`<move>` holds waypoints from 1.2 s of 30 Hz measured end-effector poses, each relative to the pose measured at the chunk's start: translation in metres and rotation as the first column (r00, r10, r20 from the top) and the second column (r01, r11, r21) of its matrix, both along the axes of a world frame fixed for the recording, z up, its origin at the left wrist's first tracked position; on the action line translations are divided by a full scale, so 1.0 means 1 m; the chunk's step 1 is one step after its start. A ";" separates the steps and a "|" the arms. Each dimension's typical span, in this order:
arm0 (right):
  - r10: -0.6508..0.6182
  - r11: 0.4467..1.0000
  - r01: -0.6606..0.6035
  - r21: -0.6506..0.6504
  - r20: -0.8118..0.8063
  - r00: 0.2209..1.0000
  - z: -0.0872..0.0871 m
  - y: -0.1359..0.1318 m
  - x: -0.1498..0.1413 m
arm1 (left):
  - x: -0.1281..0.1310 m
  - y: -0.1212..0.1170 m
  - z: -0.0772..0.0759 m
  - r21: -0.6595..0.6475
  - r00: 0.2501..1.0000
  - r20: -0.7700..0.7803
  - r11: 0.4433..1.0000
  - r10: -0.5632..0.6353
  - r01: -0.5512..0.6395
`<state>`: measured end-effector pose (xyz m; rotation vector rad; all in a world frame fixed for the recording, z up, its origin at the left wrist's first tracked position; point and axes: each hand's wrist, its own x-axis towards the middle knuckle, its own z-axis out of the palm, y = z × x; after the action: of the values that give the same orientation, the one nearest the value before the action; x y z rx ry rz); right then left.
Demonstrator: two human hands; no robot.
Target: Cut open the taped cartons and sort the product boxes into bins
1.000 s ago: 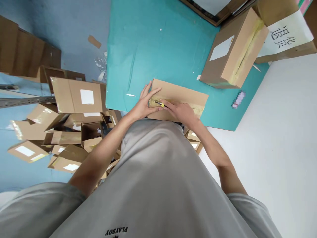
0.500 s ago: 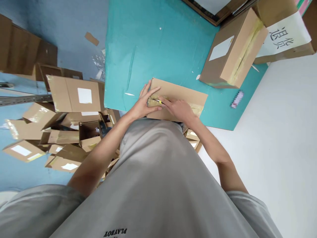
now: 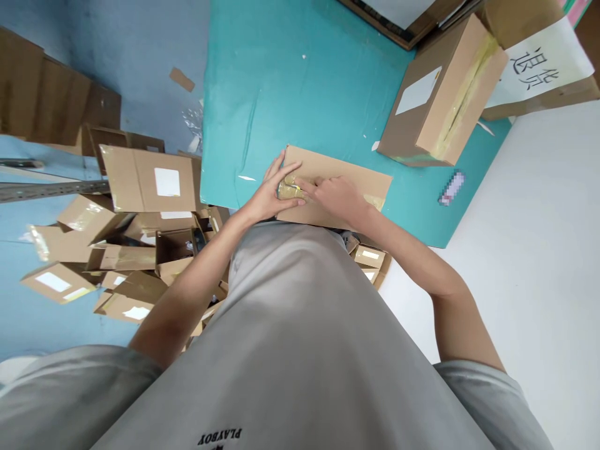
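Note:
A taped cardboard box [image 3: 349, 173] lies near the front edge of the teal table, close to my body. My left hand [image 3: 270, 194] rests over its left end, with fingers and thumb spread on either side of the yellowish tape [image 3: 289, 190]. In my closed right hand [image 3: 340, 199] is a box cutter [image 3: 297, 187]. Its thin blade lies along the tape between my left thumb and fingers. The index finger is stretched along the cutter, and the palm hides most of its handle.
A larger taped box [image 3: 435, 100] with a white label stands at the right on the teal table [image 3: 300, 94]. Behind it is a box with a handwritten paper sign [image 3: 539, 65]. A blurred small item [image 3: 452, 189] lies near the right edge. Several opened boxes [image 3: 124, 257] are heaped at the left.
My right hand has turned over the box, its elbow swinging outward to the right, and the cutter's yellow part is now mostly hidden. My left hand stays spread on the box.

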<state>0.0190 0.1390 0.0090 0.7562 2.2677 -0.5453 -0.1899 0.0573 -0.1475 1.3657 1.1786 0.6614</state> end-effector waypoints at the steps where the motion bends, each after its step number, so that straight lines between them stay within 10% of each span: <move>1: 0.005 1.000 -0.005 0.004 -0.010 1.000 0.001 0.001 -0.001 | 0.000 0.000 0.001 0.000 1.000 0.001 1.000 0.002 -0.002; 21: -0.040 0.998 0.041 0.051 -0.027 0.999 0.003 -0.006 0.018 | -0.001 0.004 -0.003 0.062 0.998 -0.055 0.998 -0.007 0.011; 36: -0.198 0.970 0.124 0.209 0.379 0.904 0.037 -0.039 0.187 | 0.001 0.009 -0.002 0.079 0.999 -0.039 0.997 0.026 -0.023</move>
<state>0.2055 0.0999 0.0461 1.0509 1.8996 -0.2308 -0.1893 0.0665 -0.1499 1.4380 1.2139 0.7071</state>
